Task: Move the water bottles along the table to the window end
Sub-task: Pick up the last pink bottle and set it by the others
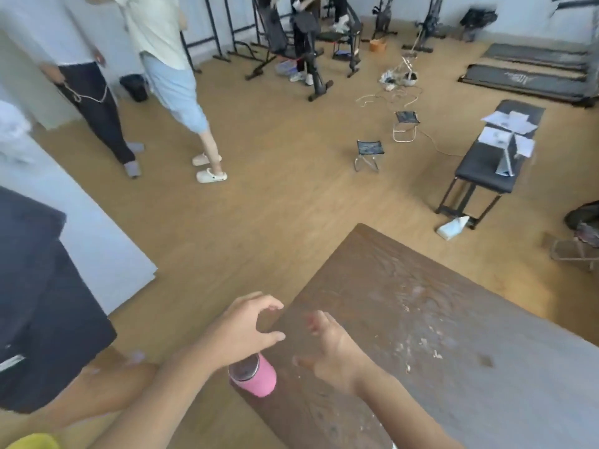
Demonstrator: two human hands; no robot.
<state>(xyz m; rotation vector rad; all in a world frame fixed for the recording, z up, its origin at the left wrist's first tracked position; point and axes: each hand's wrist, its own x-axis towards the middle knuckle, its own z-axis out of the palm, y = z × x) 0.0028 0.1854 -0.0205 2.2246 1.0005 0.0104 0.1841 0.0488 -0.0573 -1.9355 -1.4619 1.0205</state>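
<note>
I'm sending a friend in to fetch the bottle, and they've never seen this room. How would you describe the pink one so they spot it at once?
Start at the dark wooden table in the foreground. At its near left edge, just under the left hand, stands the pink bottle. It is the only bright pink thing on the table, a short cylinder with a dark top ringed in metal.

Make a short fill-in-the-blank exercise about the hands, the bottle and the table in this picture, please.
1. The bottle standing on the table has a ____ sleeve.
2. The bottle stands near the table's ____ edge as the camera sees it.
3. Both hands, left hand and right hand, are ____ and hold nothing.
4. The tabletop is made of ____.

Missing words: pink; left; open; wood
</note>
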